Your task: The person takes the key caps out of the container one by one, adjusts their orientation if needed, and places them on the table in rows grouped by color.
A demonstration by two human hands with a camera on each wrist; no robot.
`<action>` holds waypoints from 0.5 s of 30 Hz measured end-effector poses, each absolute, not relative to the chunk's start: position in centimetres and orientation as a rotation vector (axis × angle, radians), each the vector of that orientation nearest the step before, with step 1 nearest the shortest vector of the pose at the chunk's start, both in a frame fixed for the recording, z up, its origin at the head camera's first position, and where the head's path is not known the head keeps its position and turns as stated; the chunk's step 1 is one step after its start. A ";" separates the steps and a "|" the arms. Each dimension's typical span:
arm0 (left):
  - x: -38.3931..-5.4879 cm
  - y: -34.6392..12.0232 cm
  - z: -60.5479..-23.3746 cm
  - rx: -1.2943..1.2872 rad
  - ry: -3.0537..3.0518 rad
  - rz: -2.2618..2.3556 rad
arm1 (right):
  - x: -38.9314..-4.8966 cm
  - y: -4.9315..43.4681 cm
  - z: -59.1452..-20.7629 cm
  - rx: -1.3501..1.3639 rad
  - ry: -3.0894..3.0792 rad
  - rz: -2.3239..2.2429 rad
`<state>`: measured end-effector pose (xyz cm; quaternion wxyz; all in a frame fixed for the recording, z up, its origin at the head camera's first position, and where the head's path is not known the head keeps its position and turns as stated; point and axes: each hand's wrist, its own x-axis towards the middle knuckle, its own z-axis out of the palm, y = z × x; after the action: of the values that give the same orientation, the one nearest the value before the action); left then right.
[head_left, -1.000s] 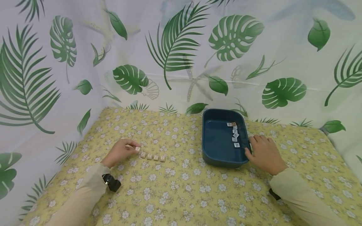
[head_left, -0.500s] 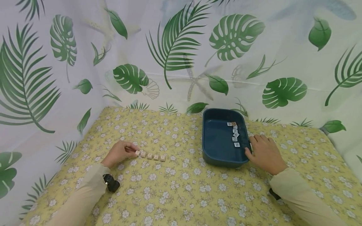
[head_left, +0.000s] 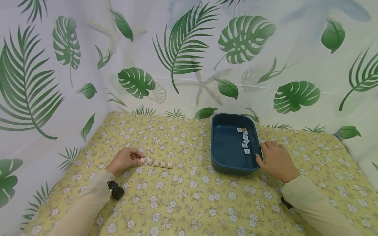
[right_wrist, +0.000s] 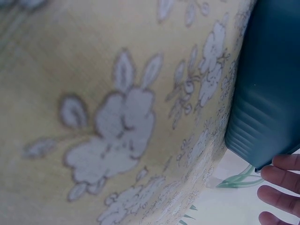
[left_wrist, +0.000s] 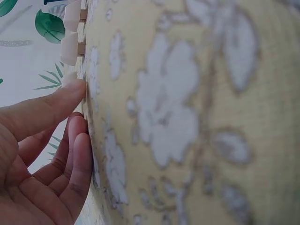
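Observation:
In the head view my left hand (head_left: pixel 125 160) pinches a small beige block (head_left: pixel 143 160) with a dark mark on top, at the left end of a short row of similar blocks (head_left: pixel 157 163). Its thumb covers most of that block in the left wrist view, where two more pale blocks (left_wrist: pixel 69 48) stand just beyond. Over on the right, my right hand (head_left: pixel 277 160) rests at the right rim of a dark blue rectangular tub (head_left: pixel 222 144). The right wrist view shows loosely spread fingers (right_wrist: pixel 281 180) against the tub's edge.
Several small white tiles (head_left: pixel 245 145) and one orange tile (head_left: pixel 244 129) lie inside the tub along its right side. A yellow flowered cloth (head_left: pixel 189 196) covers the table. Behind it hangs a white leaf-print curtain (head_left: pixel 189 49).
My left hand has brought its block down and toward me, from behind the row to its left end, then slightly left. The right hand and the tub have stayed still.

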<state>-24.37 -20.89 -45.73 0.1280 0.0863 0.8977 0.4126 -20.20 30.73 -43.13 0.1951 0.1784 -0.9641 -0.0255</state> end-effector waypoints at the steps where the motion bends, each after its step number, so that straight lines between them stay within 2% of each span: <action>1: -24.4 -20.9 -45.7 0.258 2.611 1.196 | -20.2 30.7 -43.1 0.497 -2.705 -0.072; 9: -24.9 -21.0 -44.7 0.322 2.607 1.110 | -20.1 30.7 -42.9 0.485 -2.726 -0.076; 15: -25.9 -19.8 -41.7 0.345 2.694 0.820 | -20.1 30.7 -42.9 0.493 -2.725 -0.079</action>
<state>-25.85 -19.83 -41.74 0.1517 0.1203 0.9385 0.2858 -20.12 30.71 -42.87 0.1845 0.1749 -0.9667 -0.0279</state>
